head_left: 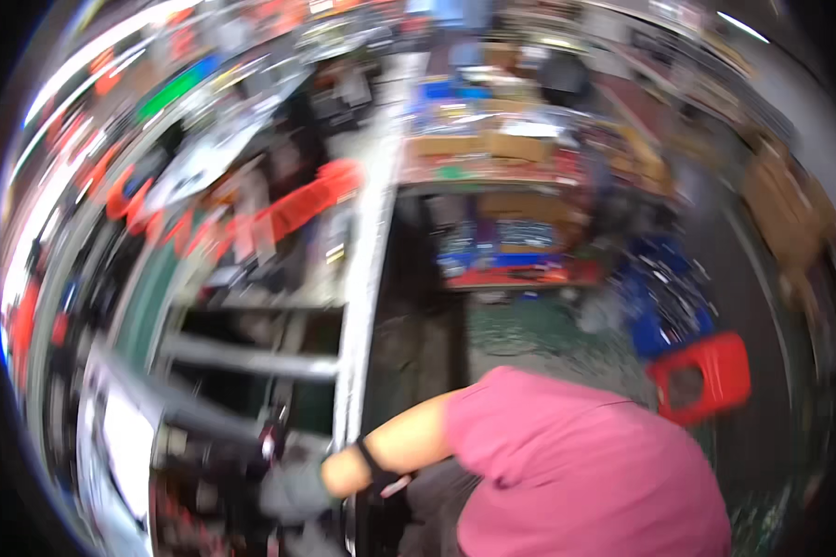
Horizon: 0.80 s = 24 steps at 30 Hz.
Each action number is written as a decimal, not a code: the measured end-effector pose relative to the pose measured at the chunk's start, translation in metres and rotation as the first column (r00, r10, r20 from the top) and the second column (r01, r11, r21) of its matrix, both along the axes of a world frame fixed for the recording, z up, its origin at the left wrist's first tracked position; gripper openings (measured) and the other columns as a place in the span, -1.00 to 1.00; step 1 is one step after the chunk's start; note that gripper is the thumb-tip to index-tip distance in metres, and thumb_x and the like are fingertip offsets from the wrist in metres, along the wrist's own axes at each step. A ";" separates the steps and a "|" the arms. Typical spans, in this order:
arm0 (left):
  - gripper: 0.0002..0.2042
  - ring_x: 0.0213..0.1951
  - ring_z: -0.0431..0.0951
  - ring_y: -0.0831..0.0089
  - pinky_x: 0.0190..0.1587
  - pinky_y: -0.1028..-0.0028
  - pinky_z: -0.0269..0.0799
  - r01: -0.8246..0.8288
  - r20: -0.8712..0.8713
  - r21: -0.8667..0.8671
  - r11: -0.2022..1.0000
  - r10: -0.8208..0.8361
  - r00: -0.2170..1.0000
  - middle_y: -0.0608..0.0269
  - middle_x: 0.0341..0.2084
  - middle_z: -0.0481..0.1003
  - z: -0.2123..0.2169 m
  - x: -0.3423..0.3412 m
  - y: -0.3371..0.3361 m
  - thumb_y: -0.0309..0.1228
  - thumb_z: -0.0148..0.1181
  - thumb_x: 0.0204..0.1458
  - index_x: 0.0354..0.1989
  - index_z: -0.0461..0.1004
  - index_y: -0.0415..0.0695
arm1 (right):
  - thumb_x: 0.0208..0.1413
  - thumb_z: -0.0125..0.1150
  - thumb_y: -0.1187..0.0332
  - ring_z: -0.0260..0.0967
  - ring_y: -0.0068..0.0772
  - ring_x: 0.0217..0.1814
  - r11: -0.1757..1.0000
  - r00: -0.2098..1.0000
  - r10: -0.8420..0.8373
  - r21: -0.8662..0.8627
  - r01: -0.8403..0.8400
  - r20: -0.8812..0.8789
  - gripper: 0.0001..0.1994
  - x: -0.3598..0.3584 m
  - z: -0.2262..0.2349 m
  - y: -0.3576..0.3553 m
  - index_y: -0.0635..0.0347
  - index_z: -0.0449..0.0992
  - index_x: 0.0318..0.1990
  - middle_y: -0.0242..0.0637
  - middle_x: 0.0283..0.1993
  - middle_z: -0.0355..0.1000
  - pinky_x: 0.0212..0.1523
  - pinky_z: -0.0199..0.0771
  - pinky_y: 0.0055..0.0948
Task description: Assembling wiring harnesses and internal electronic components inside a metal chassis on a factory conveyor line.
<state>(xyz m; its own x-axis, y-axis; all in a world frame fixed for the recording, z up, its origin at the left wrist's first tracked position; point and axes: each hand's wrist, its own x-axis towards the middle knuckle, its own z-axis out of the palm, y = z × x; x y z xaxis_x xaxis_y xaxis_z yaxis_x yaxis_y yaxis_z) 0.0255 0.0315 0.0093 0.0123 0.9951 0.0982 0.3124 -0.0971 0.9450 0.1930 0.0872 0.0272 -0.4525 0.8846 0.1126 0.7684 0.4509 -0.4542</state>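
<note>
Gloved hand (295, 485) near pale rail (372, 251), can't tell whether gripping (heavy blur). Dark clutter (209, 487) left of hand; work done or left unreadable.

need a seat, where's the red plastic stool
In the head view, the red plastic stool is on the right, just below the blue crate, up and right of the pink shirt.
</note>
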 end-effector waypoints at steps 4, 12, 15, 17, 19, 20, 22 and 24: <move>-0.60 -0.25 0.61 0.19 -0.20 0.40 0.56 -0.108 -0.117 -0.039 0.993 0.103 0.988 -0.13 -0.15 0.56 0.003 0.001 0.015 -0.30 0.21 0.13 0.03 0.43 -0.36 | -0.01 0.20 0.12 0.52 -0.05 -0.14 0.975 0.972 0.203 0.067 -0.211 0.120 -0.72 -0.026 0.013 0.008 0.14 0.63 -0.31 -0.10 -0.15 0.55 -0.15 0.49 -0.09; -0.59 -0.20 0.59 0.18 -0.14 0.37 0.52 0.005 -0.140 0.025 1.000 -0.001 0.990 -0.11 -0.13 0.55 -0.018 0.043 0.044 -0.28 0.21 0.12 0.04 0.43 -0.33 | -0.03 0.21 0.16 0.53 -0.09 -0.14 0.926 0.918 0.349 0.084 -0.369 0.190 -0.74 -0.056 0.013 0.041 0.12 0.64 -0.31 -0.12 -0.16 0.57 -0.17 0.50 -0.10; -0.58 -0.18 0.58 0.17 -0.12 0.36 0.50 0.032 -0.151 0.040 0.999 -0.025 0.988 -0.10 -0.12 0.54 -0.015 0.050 0.045 -0.27 0.20 0.11 0.04 0.43 -0.32 | -0.04 0.21 0.18 0.53 -0.10 -0.14 0.913 0.908 0.372 0.097 -0.395 0.193 -0.75 -0.063 0.021 0.048 0.12 0.64 -0.30 -0.13 -0.16 0.57 -0.18 0.50 -0.11; -0.58 -0.16 0.57 0.17 -0.11 0.36 0.49 0.039 -0.153 0.044 0.998 -0.032 0.988 -0.10 -0.11 0.54 -0.015 0.054 0.046 -0.26 0.20 0.11 0.04 0.43 -0.32 | -0.04 0.22 0.19 0.53 -0.11 -0.15 0.906 0.901 0.390 0.099 -0.412 0.191 -0.75 -0.070 0.024 0.054 0.12 0.65 -0.30 -0.13 -0.16 0.57 -0.18 0.50 -0.11; -0.58 -0.15 0.57 0.17 -0.09 0.35 0.48 0.045 -0.159 0.047 0.998 -0.037 0.987 -0.09 -0.10 0.54 -0.016 0.057 0.047 -0.26 0.20 0.10 0.05 0.43 -0.31 | -0.05 0.22 0.20 0.53 -0.12 -0.15 0.893 0.888 0.412 0.101 -0.438 0.203 -0.76 -0.079 0.025 0.061 0.11 0.65 -0.30 -0.14 -0.16 0.57 -0.19 0.50 -0.11; -0.58 -0.14 0.56 0.17 -0.08 0.35 0.48 0.044 -0.156 0.051 0.998 -0.036 0.987 -0.09 -0.10 0.54 -0.017 0.058 0.048 -0.25 0.20 0.10 0.05 0.43 -0.31 | -0.05 0.22 0.20 0.53 -0.12 -0.15 0.888 0.883 0.422 0.103 -0.448 0.205 -0.76 -0.082 0.025 0.063 0.11 0.65 -0.30 -0.14 -0.16 0.58 -0.19 0.51 -0.12; -0.57 -0.13 0.56 0.16 -0.07 0.34 0.47 0.048 -0.157 0.056 0.997 -0.039 0.987 -0.09 -0.09 0.54 -0.019 0.060 0.050 -0.25 0.20 0.10 0.05 0.43 -0.30 | -0.06 0.22 0.21 0.54 -0.13 -0.15 0.879 0.874 0.437 0.104 -0.465 0.211 -0.76 -0.089 0.026 0.068 0.11 0.66 -0.30 -0.14 -0.16 0.58 -0.20 0.51 -0.12; -0.57 -0.11 0.55 0.16 -0.05 0.33 0.46 0.057 -0.160 0.062 0.996 -0.046 0.986 -0.08 -0.09 0.53 -0.020 0.061 0.051 -0.24 0.19 0.10 0.05 0.43 -0.29 | -0.07 0.22 0.22 0.54 -0.14 -0.15 0.876 0.871 0.443 0.103 -0.471 0.214 -0.77 -0.092 0.027 0.072 0.10 0.66 -0.30 -0.15 -0.17 0.58 -0.20 0.51 -0.12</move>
<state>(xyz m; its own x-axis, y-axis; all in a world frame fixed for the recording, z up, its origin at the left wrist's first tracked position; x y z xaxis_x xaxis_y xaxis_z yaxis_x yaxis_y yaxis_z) 0.0869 0.0826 -0.0105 0.0838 0.9841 0.1566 0.4506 -0.1776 0.8749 0.1008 0.1593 0.0542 -0.8264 0.5535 0.1036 0.5213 0.8215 -0.2309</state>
